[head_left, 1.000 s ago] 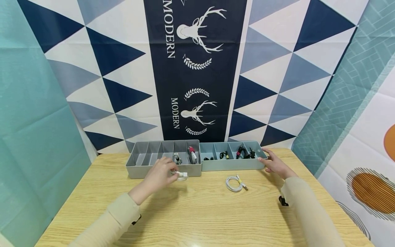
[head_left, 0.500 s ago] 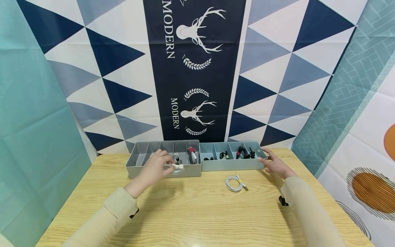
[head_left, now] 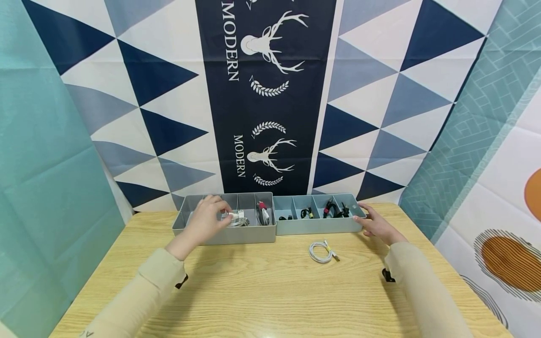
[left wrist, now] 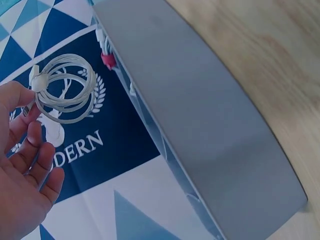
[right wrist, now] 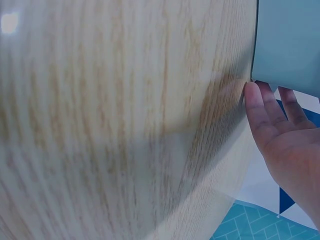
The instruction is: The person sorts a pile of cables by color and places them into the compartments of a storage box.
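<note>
My left hand (head_left: 207, 218) pinches a coiled white cable (left wrist: 67, 102) between thumb and fingertips, with a white tie around the coil. In the head view the cable overlaps the middle compartments of a grey divided box (head_left: 249, 236); the left wrist view shows it above the box's rim. My right hand (head_left: 379, 227) touches the right end of a blue-grey divided box (head_left: 317, 228), thumb and fingers spread and fairly straight against its corner, as the right wrist view also shows.
On the wooden table (head_left: 270, 291) lies another coiled white cable (head_left: 328, 249) with a yellow tie. A white cable bundle with a red tie (head_left: 263, 213) sits in the grey box's rightmost compartment. Several black cables (head_left: 331, 209) lie in the blue-grey box. Patterned cloth (head_left: 169, 117) hangs behind.
My left hand has carried the white cable up and to the left, from in front of the grey box to over its compartments. The right hand has stayed in place.
</note>
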The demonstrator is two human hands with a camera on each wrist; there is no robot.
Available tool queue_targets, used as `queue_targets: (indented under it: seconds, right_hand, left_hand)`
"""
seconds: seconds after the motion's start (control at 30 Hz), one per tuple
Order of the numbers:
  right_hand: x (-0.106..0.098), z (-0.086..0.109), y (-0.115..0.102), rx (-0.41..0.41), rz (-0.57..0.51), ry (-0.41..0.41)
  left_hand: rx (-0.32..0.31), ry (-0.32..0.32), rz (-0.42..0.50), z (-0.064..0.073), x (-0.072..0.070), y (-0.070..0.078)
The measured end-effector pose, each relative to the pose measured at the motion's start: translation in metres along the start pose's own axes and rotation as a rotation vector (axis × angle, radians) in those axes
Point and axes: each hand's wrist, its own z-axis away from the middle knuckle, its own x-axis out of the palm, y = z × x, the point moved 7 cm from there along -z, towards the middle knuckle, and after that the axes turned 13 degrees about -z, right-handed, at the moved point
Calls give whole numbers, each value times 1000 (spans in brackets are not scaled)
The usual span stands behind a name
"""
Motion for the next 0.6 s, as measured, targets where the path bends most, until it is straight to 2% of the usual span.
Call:
queue_targets:
  seconds: [0.17, 0.33, 0.6]
  right_hand:
    - [0, 1, 0, 0, -3, 1]
    - [0, 1, -1, -4, -6, 4]
    - [0, 1, -2, -7, -8, 1]
  left_hand:
    - [-40, -26, 6, -4, -2, -9]
    - [-51, -15, 15, -9, -6, -16]
    - [-86, -30, 17, -14, -3, -27]
